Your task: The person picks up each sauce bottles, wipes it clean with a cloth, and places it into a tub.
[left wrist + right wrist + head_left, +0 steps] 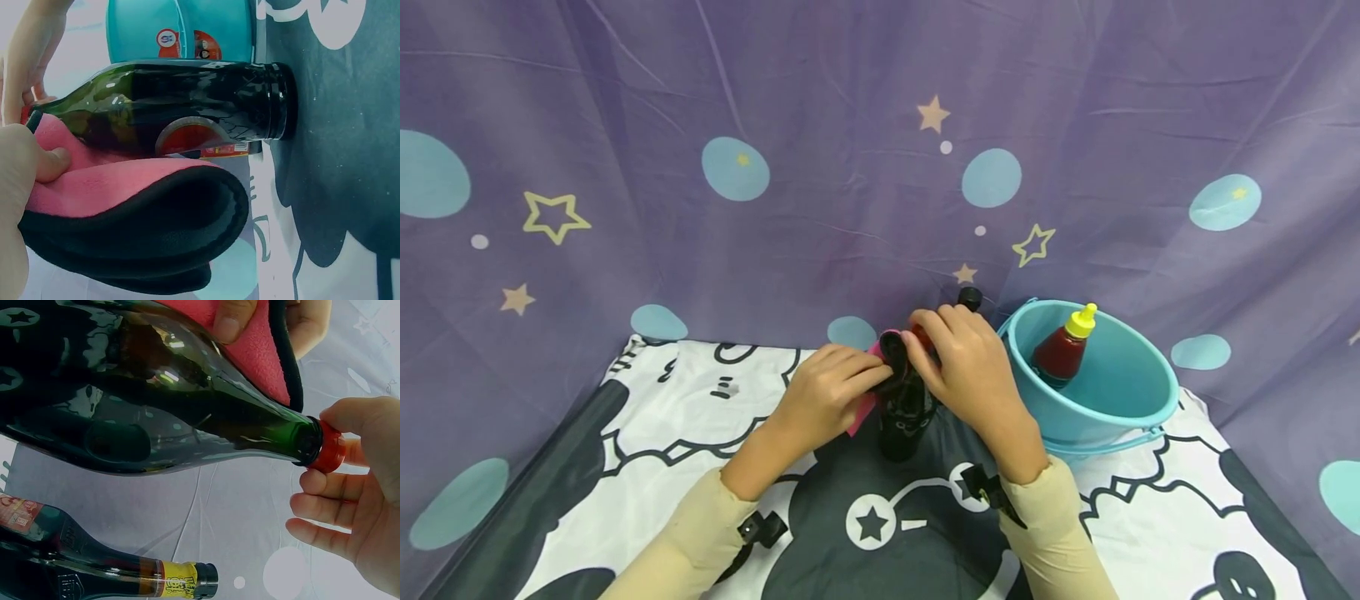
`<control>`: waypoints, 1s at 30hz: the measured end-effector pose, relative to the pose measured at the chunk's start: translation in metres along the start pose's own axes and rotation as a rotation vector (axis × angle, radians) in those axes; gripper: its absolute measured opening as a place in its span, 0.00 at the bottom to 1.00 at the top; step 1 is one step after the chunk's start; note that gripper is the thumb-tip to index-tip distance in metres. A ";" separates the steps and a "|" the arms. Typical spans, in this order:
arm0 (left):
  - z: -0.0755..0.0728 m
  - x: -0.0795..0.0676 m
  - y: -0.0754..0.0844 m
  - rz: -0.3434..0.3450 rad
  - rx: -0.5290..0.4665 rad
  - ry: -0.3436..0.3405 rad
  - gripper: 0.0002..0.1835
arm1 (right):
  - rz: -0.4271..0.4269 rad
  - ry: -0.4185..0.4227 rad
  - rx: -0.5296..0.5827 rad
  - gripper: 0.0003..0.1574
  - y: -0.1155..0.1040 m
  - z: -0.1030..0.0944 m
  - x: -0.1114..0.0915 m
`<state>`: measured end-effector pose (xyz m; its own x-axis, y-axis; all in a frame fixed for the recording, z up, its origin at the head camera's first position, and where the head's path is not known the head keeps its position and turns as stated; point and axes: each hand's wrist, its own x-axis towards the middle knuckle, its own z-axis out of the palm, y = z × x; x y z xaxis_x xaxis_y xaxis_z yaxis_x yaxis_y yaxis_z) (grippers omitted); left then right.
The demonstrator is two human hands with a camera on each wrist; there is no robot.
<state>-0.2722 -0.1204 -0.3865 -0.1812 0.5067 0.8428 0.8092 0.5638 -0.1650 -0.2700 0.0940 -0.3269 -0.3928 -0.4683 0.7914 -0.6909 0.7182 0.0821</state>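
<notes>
nearest the left wrist camera, the left hand (pixel 22 178) pinches a pink cloth (pixel 119 187) with its thumb pressed on the pink face; the cloth has a dark back and black edging, folds over on itself, and lies against the shoulder and neck of a dark green glass bottle (pixel 169 94). the right hand (pixel 375 487) is partly closed, thumb and fingers around the red cap (pixel 331 449) on the bottle's mouth, the other fingers loosely bent. the bottle stands upright on the dark part of a black-and-white printed cover (pixel 670 400), between the two hands. behind it is a second bottle (pixel 94 569) with a yellow neck band and a black cap. to the right, just past the right hand, is a light blue bucket (pixel 1060 421); a dark red squeeze bottle (pixel 1060 354) with a yellow top leans inside it. beyond everything hangs a purple curtain (pixel 850 100) printed with stars and pale blue spots.
</notes>
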 end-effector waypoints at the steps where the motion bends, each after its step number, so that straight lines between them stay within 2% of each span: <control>1: -0.001 0.000 0.000 0.000 0.004 0.002 0.18 | -0.001 0.001 0.003 0.14 0.000 0.000 0.000; 10: -0.001 0.001 0.003 -0.028 0.008 0.054 0.22 | 0.001 0.001 0.011 0.15 -0.001 0.000 0.000; 19: 0.003 0.002 0.006 -0.044 -0.003 0.079 0.20 | 0.015 -0.009 0.009 0.15 -0.001 -0.001 0.000; 30: 0.003 0.002 0.006 -0.076 -0.031 0.056 0.21 | 0.027 -0.016 0.003 0.16 -0.001 -0.001 0.001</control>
<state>-0.2691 -0.1139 -0.3870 -0.2120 0.4254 0.8798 0.8116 0.5782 -0.0840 -0.2687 0.0932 -0.3256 -0.4212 -0.4569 0.7834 -0.6819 0.7291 0.0585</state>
